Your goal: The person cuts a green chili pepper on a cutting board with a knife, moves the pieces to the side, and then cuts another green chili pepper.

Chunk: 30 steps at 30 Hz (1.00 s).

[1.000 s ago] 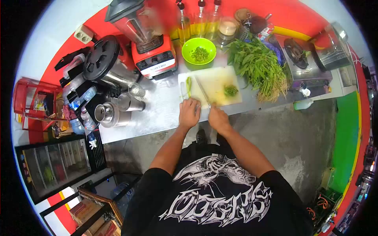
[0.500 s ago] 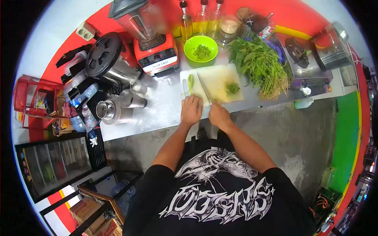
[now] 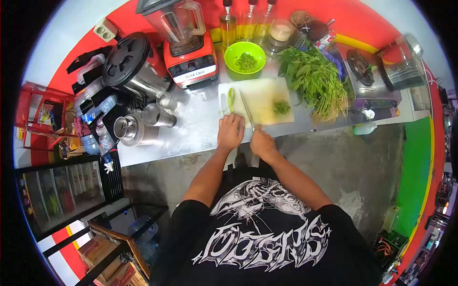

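My right hand (image 3: pixel 262 143) grips the handle of a knife (image 3: pixel 247 110) whose blade lies across the white cutting board (image 3: pixel 265 97). My left hand (image 3: pixel 230 132) rests fingers down on the board's near left corner, beside the blade. A small heap of chopped greens (image 3: pixel 281 106) sits on the board's right side. A green peeler (image 3: pixel 231 99) lies along the board's left edge. Behind the board stands a green bowl (image 3: pixel 244 56) holding chopped greens.
A bunch of leafy greens (image 3: pixel 317 81) lies right of the board, beside a gas stove (image 3: pixel 367 71). A red blender (image 3: pixel 188 47), a steel pot with black lid (image 3: pixel 131 66) and metal cups (image 3: pixel 143 124) crowd the left. Bottles (image 3: pixel 245 24) line the back wall.
Both hands stay at the board's near edge. The view has shifted slightly, and the right hand with the knife has drawn a little nearer to the left hand.
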Tool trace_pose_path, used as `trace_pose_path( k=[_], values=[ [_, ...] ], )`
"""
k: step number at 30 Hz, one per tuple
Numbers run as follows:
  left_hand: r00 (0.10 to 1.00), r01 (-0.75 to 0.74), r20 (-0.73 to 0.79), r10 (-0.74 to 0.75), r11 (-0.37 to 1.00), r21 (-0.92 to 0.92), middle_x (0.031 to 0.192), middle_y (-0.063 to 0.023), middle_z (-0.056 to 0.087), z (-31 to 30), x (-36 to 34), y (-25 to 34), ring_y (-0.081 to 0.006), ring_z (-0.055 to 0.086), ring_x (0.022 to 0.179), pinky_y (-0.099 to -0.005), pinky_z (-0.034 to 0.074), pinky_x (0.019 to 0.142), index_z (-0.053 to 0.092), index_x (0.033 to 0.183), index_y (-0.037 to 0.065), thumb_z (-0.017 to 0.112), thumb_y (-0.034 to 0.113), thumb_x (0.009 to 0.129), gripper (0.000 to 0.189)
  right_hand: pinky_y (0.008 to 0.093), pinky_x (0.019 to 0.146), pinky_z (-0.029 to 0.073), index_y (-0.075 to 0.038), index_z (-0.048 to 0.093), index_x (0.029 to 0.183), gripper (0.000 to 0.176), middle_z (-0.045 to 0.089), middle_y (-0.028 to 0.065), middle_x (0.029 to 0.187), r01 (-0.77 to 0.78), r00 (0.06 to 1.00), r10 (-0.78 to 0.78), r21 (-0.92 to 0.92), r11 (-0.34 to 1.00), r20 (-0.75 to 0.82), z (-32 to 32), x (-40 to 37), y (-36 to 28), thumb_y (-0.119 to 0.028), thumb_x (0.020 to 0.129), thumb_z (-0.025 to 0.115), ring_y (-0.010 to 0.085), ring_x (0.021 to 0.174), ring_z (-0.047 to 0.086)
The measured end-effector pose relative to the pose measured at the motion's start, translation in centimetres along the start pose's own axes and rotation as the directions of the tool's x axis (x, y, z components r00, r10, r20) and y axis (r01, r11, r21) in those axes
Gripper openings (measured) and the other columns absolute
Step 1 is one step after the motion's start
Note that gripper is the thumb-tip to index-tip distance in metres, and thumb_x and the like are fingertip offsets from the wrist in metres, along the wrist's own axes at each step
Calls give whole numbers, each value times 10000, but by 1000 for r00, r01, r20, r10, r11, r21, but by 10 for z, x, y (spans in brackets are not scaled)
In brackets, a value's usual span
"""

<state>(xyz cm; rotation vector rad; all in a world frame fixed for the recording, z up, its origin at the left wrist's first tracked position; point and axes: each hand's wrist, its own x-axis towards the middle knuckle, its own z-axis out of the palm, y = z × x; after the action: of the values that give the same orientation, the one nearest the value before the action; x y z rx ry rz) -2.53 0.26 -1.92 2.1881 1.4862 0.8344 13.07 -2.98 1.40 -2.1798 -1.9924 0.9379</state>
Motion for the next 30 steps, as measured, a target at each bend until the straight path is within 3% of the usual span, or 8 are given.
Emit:
trace_pose_path(
  k=[3, 5, 13, 16, 18, 25, 27, 30],
  values=[
    [1000, 2, 8, -2, 1000, 24, 1031, -86, 565, 5, 1, -4, -317, 520, 1007, -445, 381, 860, 626, 1029, 105, 631, 155, 891, 147, 567, 858, 541, 129, 486, 1220, 378, 685, 355, 1006, -30, 999, 30, -5, 1000, -17, 7, 8, 1, -89, 913, 514, 506, 947, 689],
    [1000, -18, -21, 19, 1000, 9, 1032, -94, 566, 4, -1, -2, -322, 520, 1001, -451, 381, 850, 625, 1030, 88, 627, 165, 897, 153, 568, 855, 542, 127, 481, 1222, 378, 686, 356, 1002, 122, 992, -123, -24, 992, -29, 2, 17, 5, -82, 910, 522, 506, 945, 690],
    [1000, 10, 11, -10, 999, 48, 1027, -103, 572, 5, -2, -2, -316, 522, 989, -444, 382, 844, 627, 1028, 77, 614, 181, 912, 156, 567, 855, 549, 115, 501, 1205, 350, 687, 354, 1004, 11, 1000, -11, -13, 1000, -5, 5, 3, -3, -76, 913, 512, 502, 947, 691],
    [1000, -8, -21, 8, 999, 36, 1008, -83, 576, 6, -1, -2, -319, 526, 981, -437, 379, 840, 629, 1008, 107, 627, 152, 898, 119, 520, 894, 553, 102, 503, 1225, 332, 688, 329, 1071, 0, 999, 3, -45, 999, 51, -10, 14, -11, -53, 931, 511, 469, 997, 695],
    [997, -27, -70, 29, 999, 27, 1001, -83, 575, 6, -1, -1, -320, 530, 975, -439, 381, 837, 632, 1005, 110, 627, 152, 895, 118, 523, 894, 553, 105, 503, 1224, 332, 685, 335, 1078, 12, 999, -11, -35, 999, 42, -16, 7, -12, -46, 928, 516, 469, 1005, 694],
    [999, -6, -35, 7, 999, 33, 1004, -89, 580, 7, -1, -1, -326, 532, 977, -444, 380, 831, 632, 1000, 104, 622, 157, 903, 111, 513, 919, 551, 104, 488, 1239, 362, 684, 340, 1094, -14, 999, 16, -38, 999, 51, 2, 9, -4, -4, 899, 553, 469, 1050, 685],
    [1000, -4, -25, 5, 999, 46, 1020, -91, 585, 8, -1, -1, -329, 530, 979, -444, 379, 836, 630, 1001, 101, 621, 162, 911, 109, 537, 889, 544, 137, 473, 1245, 405, 658, 384, 1062, 75, 996, -75, 10, 997, 37, -1, 18, -2, -54, 893, 528, 504, 987, 678],
    [1000, 15, -25, -14, 999, 52, 1014, -91, 593, 8, -2, -1, -330, 530, 981, -447, 381, 838, 624, 1003, 93, 631, 162, 909, 117, 548, 892, 537, 121, 495, 1182, 342, 658, 381, 1077, 41, 999, -42, 31, 999, 33, 0, 9, -6, -57, 893, 543, 513, 994, 671]
  ],
)
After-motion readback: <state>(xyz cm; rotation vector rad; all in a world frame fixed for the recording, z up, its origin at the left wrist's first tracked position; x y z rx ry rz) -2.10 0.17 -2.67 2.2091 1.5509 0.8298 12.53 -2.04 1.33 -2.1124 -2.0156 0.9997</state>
